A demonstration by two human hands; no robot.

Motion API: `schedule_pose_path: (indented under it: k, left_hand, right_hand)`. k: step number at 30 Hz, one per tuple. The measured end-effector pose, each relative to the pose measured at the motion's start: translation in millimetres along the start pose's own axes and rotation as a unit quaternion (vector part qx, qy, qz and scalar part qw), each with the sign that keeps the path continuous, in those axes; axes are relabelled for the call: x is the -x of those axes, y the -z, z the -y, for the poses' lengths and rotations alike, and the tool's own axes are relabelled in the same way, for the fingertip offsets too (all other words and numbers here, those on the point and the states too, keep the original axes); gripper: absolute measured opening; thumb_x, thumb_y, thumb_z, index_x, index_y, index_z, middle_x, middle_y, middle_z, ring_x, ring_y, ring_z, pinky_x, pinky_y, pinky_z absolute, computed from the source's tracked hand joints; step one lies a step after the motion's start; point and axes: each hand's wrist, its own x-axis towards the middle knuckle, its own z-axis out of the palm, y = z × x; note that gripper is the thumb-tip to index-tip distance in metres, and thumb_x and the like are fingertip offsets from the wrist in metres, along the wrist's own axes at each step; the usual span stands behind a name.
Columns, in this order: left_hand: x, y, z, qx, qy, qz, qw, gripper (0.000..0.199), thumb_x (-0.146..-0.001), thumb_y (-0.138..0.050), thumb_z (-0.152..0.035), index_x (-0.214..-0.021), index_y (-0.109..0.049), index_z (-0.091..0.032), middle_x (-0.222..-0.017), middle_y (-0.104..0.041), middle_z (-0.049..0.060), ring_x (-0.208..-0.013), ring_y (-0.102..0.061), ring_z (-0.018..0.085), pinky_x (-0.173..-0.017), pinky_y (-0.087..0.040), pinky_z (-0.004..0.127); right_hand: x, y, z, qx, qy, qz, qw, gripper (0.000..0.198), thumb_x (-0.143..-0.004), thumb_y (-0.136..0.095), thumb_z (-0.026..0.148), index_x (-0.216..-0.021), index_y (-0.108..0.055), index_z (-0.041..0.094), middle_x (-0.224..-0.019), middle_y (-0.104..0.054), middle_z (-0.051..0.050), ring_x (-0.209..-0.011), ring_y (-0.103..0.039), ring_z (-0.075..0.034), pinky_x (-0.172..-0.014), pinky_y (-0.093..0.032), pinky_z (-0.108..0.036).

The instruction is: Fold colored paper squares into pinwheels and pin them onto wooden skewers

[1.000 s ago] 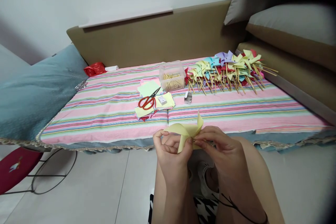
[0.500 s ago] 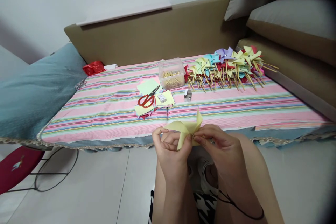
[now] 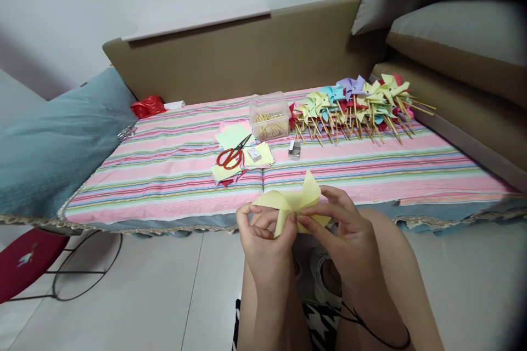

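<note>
Above my knees, a yellow paper pinwheel head has its corners folded in towards the middle. Its left side is gripped by my left hand, with the thumb pressing the folds at the centre. My right hand comes in from the right, thumb and index finger pinched at the same centre. What looks like a small metal pin is between those fingertips, almost wholly hidden. The other fingers of my right hand are bent behind the paper's right side.
On the striped cloth lie red-handled scissors, coloured paper squares, a small box and an open little box. Behind them stand a clear tub of sticks and many finished pinwheels. A red stool is at left.
My right hand's fingertips have moved slightly left, onto the pinwheel's centre, and its index finger has lifted and spread. The right-hand paper blade stands wider. My left hand keeps its grip.
</note>
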Motion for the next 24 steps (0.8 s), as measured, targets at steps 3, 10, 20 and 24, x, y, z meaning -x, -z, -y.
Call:
schedule_pose_path:
  k: [3, 10, 20, 24]
  left_hand:
    - [0, 2, 0, -0.017, 0.014, -0.004, 1.000, 0.049, -0.065, -0.074, -0.015, -0.092, -0.034, -0.024, -0.059, -0.067, -0.005, -0.055, -0.063, 0.010, -0.065, -0.049, 0.022]
    - [-4, 6, -1, -0.048, 0.023, 0.031, 0.998, 0.036, -0.063, -0.076, -0.017, -0.095, -0.060, -0.015, -0.060, -0.066, -0.001, -0.061, -0.062, 0.011, -0.066, -0.049, 0.022]
    - [-5, 14, 1, -0.069, -0.038, 0.060, 0.995, 0.007, -0.061, -0.075, -0.017, -0.066, -0.070, -0.015, -0.070, -0.065, 0.005, -0.066, -0.062, 0.015, -0.057, -0.050, 0.023]
    - [-4, 12, -1, -0.061, -0.048, 0.051, 0.996, 0.008, -0.059, -0.076, -0.016, -0.061, -0.069, -0.016, -0.066, -0.064, 0.004, -0.061, -0.060, 0.014, -0.050, -0.047, 0.021]
  right_hand:
    - [1, -1, 0, -0.046, -0.051, -0.002, 0.998, 0.023, -0.072, -0.075, 0.026, -0.089, -0.060, 0.025, -0.104, -0.063, -0.004, -0.106, -0.058, -0.024, -0.090, -0.047, -0.040]
    - [4, 1, 7, -0.171, -0.176, 0.022, 0.969, 0.069, -0.066, -0.081, 0.032, -0.121, -0.040, 0.027, -0.092, -0.074, -0.005, -0.082, -0.070, -0.024, -0.070, -0.056, -0.037]
    - [6, 3, 12, -0.183, -0.185, 0.022, 0.965, 0.076, -0.065, -0.081, 0.030, -0.128, -0.039, 0.028, -0.083, -0.076, -0.003, -0.081, -0.071, -0.022, -0.067, -0.057, -0.032]
    - [7, 3, 15, -0.224, -0.197, 0.017, 0.954, 0.079, -0.063, -0.082, 0.026, -0.128, -0.037, 0.028, -0.082, -0.076, -0.003, -0.076, -0.071, -0.020, -0.064, -0.058, -0.029]
